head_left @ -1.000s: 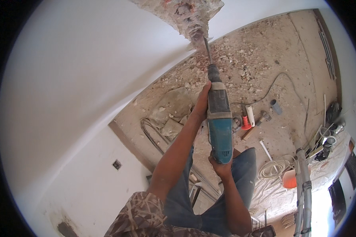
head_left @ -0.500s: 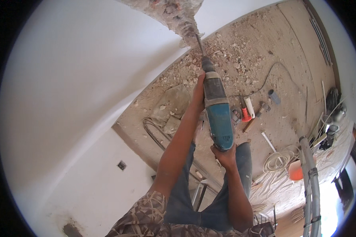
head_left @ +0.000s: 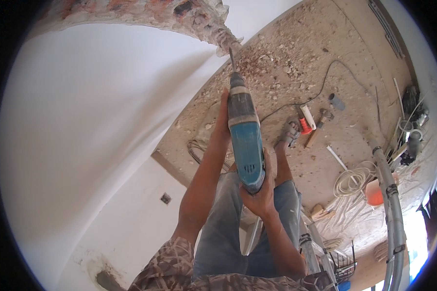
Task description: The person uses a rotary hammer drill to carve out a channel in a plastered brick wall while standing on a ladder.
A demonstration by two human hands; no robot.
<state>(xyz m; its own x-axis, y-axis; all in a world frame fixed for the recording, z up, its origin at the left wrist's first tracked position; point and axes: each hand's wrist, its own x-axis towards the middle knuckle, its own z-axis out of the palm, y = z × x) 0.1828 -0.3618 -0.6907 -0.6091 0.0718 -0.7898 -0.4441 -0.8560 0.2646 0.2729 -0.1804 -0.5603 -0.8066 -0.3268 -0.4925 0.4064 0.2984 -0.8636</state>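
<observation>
I hold one drill, teal and black, in the middle of the scene, pointing far and slightly left. My left fingers [head_left: 224, 112] are closed along the left side of the drill [head_left: 246, 145] at its dark front part, their tips hidden from me; my right fingers [head_left: 268, 170] grip its near end. Its one bit [head_left: 233, 62] reaches the ragged end of one broken patch [head_left: 179, 20] in the white wall [head_left: 107, 121]; whether the tip touches, I can't tell. One opening [head_left: 165, 198] sits low in the wall, near left.

Right of the drill, on the floor [head_left: 354, 131], one cord [head_left: 321, 86] curves, and near it lie one hammer [head_left: 317, 128], one red grip [head_left: 305, 126], one white tube [head_left: 308, 117] and one grey pipe [head_left: 336, 102]. One sandalled foot [head_left: 291, 134] shows beside the grip. Nearer right are one pale coil [head_left: 351, 182] and one orange bucket [head_left: 374, 193]. Rubble [head_left: 281, 60], too many bits to count, covers the far floor.
</observation>
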